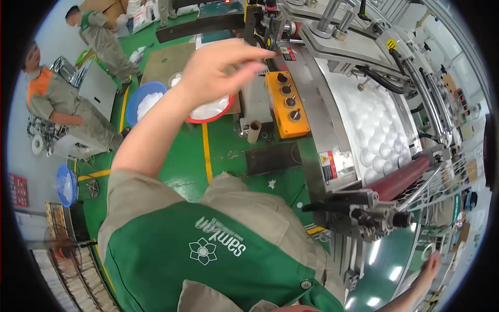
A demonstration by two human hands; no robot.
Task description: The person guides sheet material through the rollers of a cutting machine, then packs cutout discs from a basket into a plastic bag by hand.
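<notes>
My left hand (221,70) is raised to the left of the machine, near the top of an orange control box (287,104) with black knobs. Its index finger and thumb are stretched out and apart, slightly blurred, with nothing visible between them. Below it, a red basin (228,110) of white material is partly hidden by my wrist. At the lower right, past the machine's roller, my right hand (430,265) is small and near the frame's dark edge; its fingers are close to a whitish ring-like thing (428,251), and the grip is unclear.
A machine bed carries a white sheet with round shapes (377,130), ending at a dark red roller (400,178). Blue basins (133,106) stand left. Two people (62,99) are at the upper left, apart from my hands. Yellow lines (207,151) cross the green floor.
</notes>
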